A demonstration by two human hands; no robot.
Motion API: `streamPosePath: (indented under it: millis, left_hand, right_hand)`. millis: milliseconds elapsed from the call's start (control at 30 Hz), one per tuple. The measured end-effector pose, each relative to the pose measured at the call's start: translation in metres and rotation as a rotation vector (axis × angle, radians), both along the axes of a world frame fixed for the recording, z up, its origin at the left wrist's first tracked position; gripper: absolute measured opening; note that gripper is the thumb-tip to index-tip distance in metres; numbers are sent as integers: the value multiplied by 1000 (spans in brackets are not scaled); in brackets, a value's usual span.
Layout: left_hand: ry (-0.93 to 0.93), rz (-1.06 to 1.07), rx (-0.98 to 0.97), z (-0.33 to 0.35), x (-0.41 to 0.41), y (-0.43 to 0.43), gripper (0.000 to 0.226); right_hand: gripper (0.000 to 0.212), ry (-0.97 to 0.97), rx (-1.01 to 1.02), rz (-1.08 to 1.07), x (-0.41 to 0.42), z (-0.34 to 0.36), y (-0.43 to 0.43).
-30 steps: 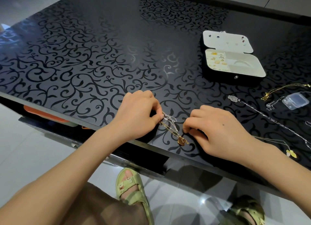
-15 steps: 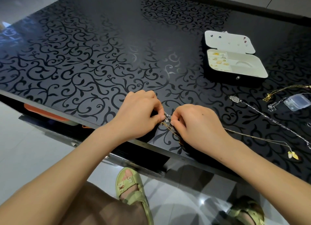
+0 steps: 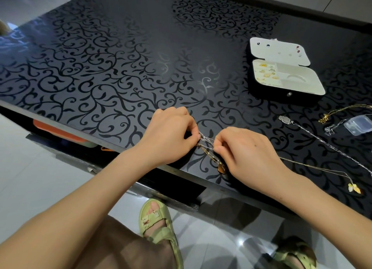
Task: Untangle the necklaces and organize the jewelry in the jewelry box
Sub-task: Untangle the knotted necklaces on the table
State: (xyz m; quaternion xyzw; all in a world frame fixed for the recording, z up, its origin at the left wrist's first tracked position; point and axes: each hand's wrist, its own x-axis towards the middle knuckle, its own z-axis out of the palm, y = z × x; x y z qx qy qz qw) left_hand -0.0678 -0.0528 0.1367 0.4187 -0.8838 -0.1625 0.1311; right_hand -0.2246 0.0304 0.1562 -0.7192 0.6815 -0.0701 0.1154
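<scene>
Now the right hand (image 3: 247,154) has drawn slightly away from the left hand (image 3: 169,135), exposing the tangle (image 3: 207,146) at the table's (image 3: 100,67) 6 o'clock edge. Both hands pinch its chains. The box (image 3: 271,94) lies open at 2 o'clock from them.

One head-worn view only
You look forward and down on the table (image 3: 112,53) from close above its near edge, facing 12 o'clock.
</scene>
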Motion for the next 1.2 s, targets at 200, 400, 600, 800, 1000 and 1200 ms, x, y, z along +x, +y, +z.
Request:
streamPosePath:
  millis: [200,400,600,800,1000,1200]
  left_hand:
    - [28,42,14,-5,0,-1,14]
    - [72,42,31,-7,4,-2,14]
    - [151,21,44,-4,8,-1,11]
    - [187,-58,-72,-4,15,4,11]
    - [154,-139,-146,-9,19,8,15]
    - [152,-128,-150,-9,19,6,18]
  right_hand:
    - [11,55,-55,36,-1,-3,4]
    - [31,0,-104,117,-4,-3,22]
    - [28,30,-152,126,-5,-11,30]
    - [21,31,-178,134,-4,-10,29]
    - [4,-207,-245,9,-5,12,16]
    - [10,-428,-213,-54,2,29,-5]
